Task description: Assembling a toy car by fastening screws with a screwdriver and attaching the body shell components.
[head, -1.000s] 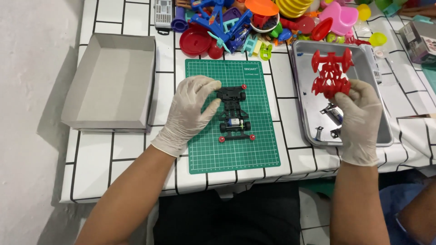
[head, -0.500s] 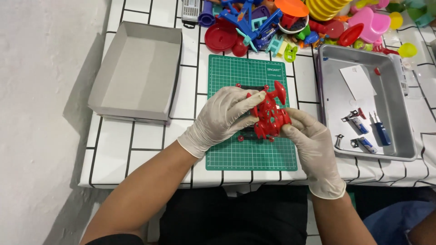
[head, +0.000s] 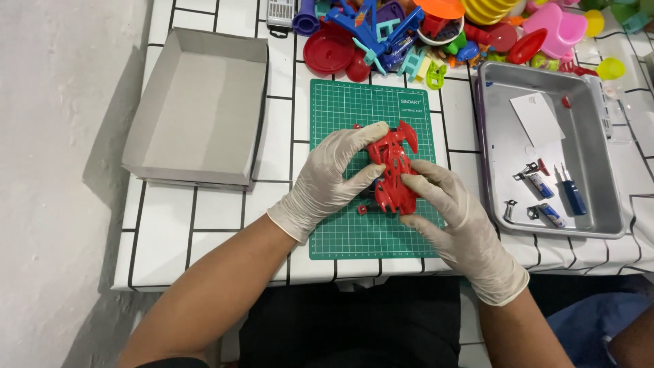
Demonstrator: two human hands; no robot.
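Your left hand (head: 332, 176) and right hand (head: 449, 217) both gripped the red car body (head: 391, 172) over the cutting mat (head: 340, 232). It looked placed on the chassis, not yet clearly seated.

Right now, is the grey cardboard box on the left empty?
Empty: the grey cardboard box lies open, its bare floor showing, nothing inside.

A white table (head: 204, 218) gridded with black lines fills the middle and right of the frame. Along the left side runs a pale, mottled grey floor (head: 54, 204), where the table casts a soft shadow. The light is even and bright.
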